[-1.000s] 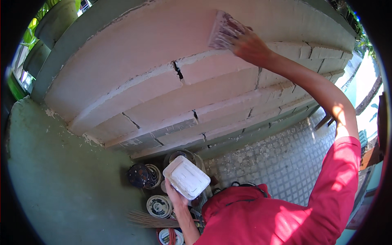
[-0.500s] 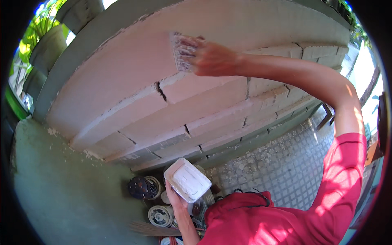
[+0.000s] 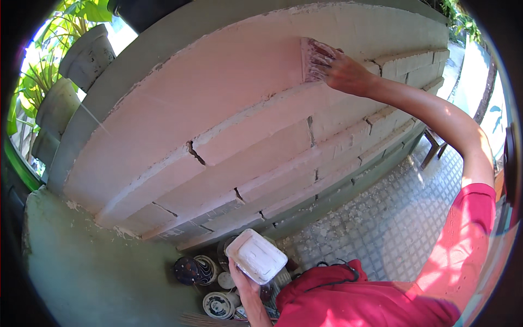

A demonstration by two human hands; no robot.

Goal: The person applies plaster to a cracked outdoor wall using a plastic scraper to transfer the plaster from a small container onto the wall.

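My right hand [image 3: 344, 72] grips a flat rectangular scraper blade [image 3: 311, 61] smeared with white paste and lays it against the upper part of the wall [image 3: 234, 76]. That upper band looks smooth and pale, with stepped block courses and dark cracks below it. Low in front of me, my left hand [image 3: 244, 280] holds a white rectangular plastic tub [image 3: 257, 256] from beneath and its left side. White paste coats the tub's inside. The fingers under the tub are partly hidden.
Paint cans [image 3: 218, 304] and a dark cap-like item [image 3: 185, 271] stand in the corner below the tub. A green side wall [image 3: 98, 261] rises at the left. Potted plants [image 3: 87, 57] line the wall's top left. A wooden stool [image 3: 433, 148] stands on the tiled floor [image 3: 370, 218] at right.
My right hand has swept the scraper rightward along the upper wall. The tub in my left hand sits slightly lower and further right in view, as the whole view has shifted a little.
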